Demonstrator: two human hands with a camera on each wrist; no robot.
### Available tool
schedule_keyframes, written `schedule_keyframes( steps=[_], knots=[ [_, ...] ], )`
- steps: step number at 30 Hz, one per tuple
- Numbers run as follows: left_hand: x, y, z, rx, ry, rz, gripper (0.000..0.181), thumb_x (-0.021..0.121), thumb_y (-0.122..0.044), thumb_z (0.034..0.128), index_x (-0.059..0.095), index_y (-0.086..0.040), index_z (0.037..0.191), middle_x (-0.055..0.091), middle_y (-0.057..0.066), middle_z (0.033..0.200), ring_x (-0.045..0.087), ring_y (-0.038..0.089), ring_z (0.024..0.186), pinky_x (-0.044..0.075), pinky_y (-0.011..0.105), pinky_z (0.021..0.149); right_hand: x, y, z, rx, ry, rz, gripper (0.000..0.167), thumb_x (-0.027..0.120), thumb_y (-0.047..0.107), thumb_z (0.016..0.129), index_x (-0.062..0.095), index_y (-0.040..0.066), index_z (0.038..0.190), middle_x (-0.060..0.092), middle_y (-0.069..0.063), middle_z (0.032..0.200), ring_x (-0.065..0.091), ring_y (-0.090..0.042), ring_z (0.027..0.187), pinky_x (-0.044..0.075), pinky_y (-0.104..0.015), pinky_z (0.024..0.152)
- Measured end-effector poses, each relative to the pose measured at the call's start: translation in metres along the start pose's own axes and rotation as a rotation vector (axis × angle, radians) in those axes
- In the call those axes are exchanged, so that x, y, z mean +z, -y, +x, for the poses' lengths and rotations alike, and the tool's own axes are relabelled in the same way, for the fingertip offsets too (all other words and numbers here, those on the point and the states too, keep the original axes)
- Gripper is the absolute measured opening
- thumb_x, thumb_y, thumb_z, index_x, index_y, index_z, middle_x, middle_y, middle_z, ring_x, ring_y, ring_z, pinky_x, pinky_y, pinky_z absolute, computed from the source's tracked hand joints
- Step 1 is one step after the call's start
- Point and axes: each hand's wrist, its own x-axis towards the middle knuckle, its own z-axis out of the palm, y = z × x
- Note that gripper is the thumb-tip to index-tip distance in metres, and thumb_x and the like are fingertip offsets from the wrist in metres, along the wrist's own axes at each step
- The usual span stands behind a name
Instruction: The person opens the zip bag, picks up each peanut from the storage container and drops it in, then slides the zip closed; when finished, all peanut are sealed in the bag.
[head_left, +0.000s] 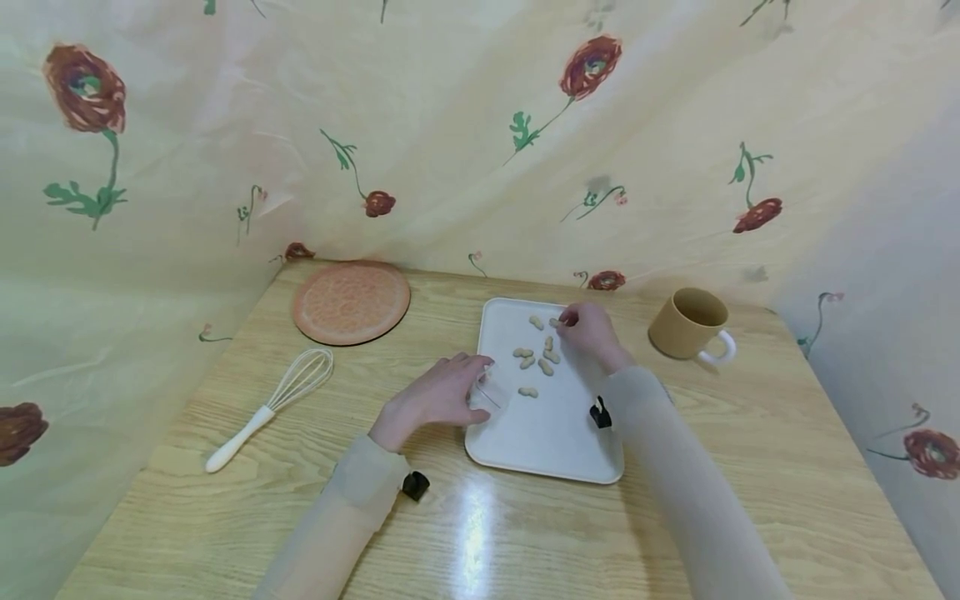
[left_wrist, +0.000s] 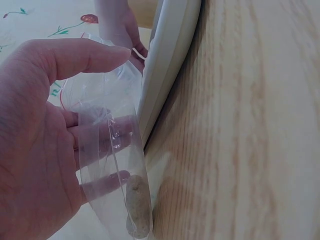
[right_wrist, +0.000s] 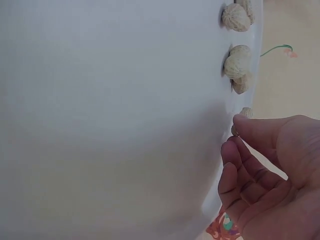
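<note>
A white rectangular tray (head_left: 543, 450) bears several unshelled peanuts (head_left: 528, 392), most of them grouped in its upper middle. Over the tray's left edge, my left hand (head_left: 438, 393) holds a clear plastic zip bag (left_wrist: 102, 165), thumb on one side and fingers curled on the other. A peanut (left_wrist: 138, 206) lies at the bottom of that bag in the left wrist view. Near the tray's far right corner, my right hand (head_left: 591, 335) pinches a peanut (right_wrist: 234, 130) between thumb and fingertips; most of this peanut is hidden by the fingers.
Right of the tray stands a tan mug (head_left: 678, 327) with a white handle. A white whisk (head_left: 264, 414) lies on the wooden table (head_left: 420, 533) at left, and a round orange mat (head_left: 351, 302) lies behind it. Flower-patterned cloth (head_left: 450, 125) hangs at the back.
</note>
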Motion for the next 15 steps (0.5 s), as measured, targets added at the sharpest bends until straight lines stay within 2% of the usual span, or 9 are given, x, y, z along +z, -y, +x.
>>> schedule_keyframes(
  steps=[8,15],
  knots=[
    [0.002,0.001,0.001,-0.001,-0.004,0.003,0.076,0.076,-0.035,0.0851,0.042,-0.007,0.148,0.059,0.000,0.120,0.050,0.018,0.117,0.038,0.043,0.105,-0.006,0.009,-0.011,-0.070,-0.023,0.012,0.022,0.067,0.009,0.093,0.068,-0.004,0.110,0.066,-0.018,0.101,0.058,-0.031,0.091,0.048,-0.041,0.079],
    [0.002,0.001,0.001,-0.003,-0.001,-0.003,0.076,0.076,-0.035,0.0853,0.042,-0.008,0.148,0.059,0.001,0.122,0.050,0.018,0.119,0.037,0.044,0.106,-0.008,0.027,-0.030,-0.183,-0.043,0.041,0.018,0.068,0.008,0.092,0.072,-0.003,0.106,0.069,-0.014,0.094,0.061,-0.027,0.083,0.049,-0.035,0.069]
  ],
)
